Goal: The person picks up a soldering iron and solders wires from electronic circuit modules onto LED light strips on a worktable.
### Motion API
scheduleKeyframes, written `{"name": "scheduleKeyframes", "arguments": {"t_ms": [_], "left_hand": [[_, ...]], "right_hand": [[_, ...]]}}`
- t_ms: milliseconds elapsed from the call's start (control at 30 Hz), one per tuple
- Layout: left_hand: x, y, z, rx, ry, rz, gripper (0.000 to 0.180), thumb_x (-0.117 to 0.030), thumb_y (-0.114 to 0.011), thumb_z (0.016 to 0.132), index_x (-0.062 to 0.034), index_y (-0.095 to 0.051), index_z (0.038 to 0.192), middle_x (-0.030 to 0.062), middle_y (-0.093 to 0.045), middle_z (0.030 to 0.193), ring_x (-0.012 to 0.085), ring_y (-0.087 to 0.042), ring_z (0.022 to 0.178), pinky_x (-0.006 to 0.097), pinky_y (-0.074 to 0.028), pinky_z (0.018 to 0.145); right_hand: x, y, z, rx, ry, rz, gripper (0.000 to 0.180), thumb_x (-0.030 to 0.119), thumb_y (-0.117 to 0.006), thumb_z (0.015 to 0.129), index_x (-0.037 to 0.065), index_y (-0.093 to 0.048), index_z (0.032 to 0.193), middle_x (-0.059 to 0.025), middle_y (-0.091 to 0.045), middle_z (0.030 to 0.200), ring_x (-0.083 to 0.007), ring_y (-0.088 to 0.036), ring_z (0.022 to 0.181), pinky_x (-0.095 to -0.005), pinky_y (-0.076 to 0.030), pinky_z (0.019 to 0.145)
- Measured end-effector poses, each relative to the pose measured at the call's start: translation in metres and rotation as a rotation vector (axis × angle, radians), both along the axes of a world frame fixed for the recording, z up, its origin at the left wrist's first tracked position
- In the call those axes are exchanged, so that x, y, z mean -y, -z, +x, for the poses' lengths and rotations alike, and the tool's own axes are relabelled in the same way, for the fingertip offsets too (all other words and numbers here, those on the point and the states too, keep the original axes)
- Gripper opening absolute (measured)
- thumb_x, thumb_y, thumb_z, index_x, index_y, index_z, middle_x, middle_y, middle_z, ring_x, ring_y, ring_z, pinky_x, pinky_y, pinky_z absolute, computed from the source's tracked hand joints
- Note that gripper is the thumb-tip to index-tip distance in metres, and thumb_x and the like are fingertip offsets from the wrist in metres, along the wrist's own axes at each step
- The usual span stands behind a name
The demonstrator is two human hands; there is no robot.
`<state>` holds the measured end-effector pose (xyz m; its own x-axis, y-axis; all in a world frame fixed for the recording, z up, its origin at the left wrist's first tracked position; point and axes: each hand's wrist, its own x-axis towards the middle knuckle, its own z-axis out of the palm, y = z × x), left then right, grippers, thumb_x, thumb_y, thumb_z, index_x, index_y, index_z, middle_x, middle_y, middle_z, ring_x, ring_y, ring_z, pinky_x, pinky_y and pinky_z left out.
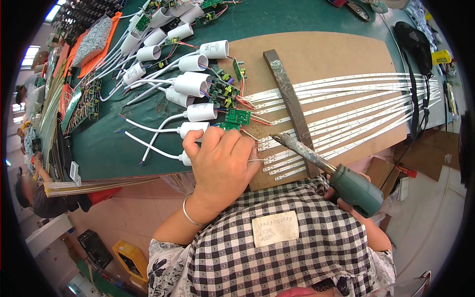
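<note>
My left hand is closed, knuckles up, over the near end of a row of white plastic lamp housings with green circuit boards. A thin wire leads from its fingertips to the end of a white LED strip. One housing shows partly beside the hand; what lies under the palm is hidden. My right hand grips the green handle of a soldering iron, which covers most of it. The iron's dark tip is over the strip ends, left of the metal bar; contact cannot be told.
A dark metal bar lies across several LED strips on a brown board. Housings with white cables crowd the green table at left. A black strap crosses the strips' far ends. Another person is at far left.
</note>
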<state>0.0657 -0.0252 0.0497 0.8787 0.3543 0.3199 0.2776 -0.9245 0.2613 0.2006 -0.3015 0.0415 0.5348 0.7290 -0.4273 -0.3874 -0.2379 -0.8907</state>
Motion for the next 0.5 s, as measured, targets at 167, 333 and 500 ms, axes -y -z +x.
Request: {"name": "scheduleKeyframes", "arguments": {"t_ms": [167, 333, 500], "left_hand": [[0.0, 0.001, 0.0, -0.001, 0.0, 0.003, 0.015, -0.014, -0.073, 0.066, -0.0151, -0.061, 0.074, -0.0039, -0.054, 0.076, 0.0186, -0.051, 0.084, 0.042, -0.029, 0.089], [0.0, 0.0, 0.0, -0.003, -0.002, 0.004, 0.015, -0.014, -0.073, 0.066, -0.0154, -0.061, 0.074, -0.0039, -0.054, 0.076, 0.0185, -0.051, 0.084, 0.042, -0.028, 0.089], [0.0, -0.001, -0.001, -0.007, 0.0, 0.014, 0.015, -0.015, -0.073, 0.067, -0.0155, -0.061, 0.075, -0.0039, -0.055, 0.077, 0.0186, -0.051, 0.085, 0.043, -0.028, 0.089]], "right_hand": [[-0.008, -0.007, 0.0, -0.023, 0.046, -0.005, 0.053, 0.013, -0.077, 0.073, -0.006, -0.056, 0.118, -0.011, -0.07, 0.091, -0.0169, -0.07, 0.078, -0.0301, -0.059, 0.073], [-0.007, -0.005, 0.0, 0.034, 0.012, -0.017, 0.05, 0.012, -0.076, 0.073, -0.006, -0.057, 0.116, -0.0108, -0.07, 0.089, -0.0162, -0.07, 0.076, -0.0293, -0.059, 0.072], [0.001, 0.002, 0.0, 0.083, -0.003, -0.029, 0.049, 0.01, -0.075, 0.074, -0.006, -0.057, 0.117, -0.0107, -0.07, 0.089, -0.0161, -0.07, 0.076, -0.029, -0.059, 0.072]]}}
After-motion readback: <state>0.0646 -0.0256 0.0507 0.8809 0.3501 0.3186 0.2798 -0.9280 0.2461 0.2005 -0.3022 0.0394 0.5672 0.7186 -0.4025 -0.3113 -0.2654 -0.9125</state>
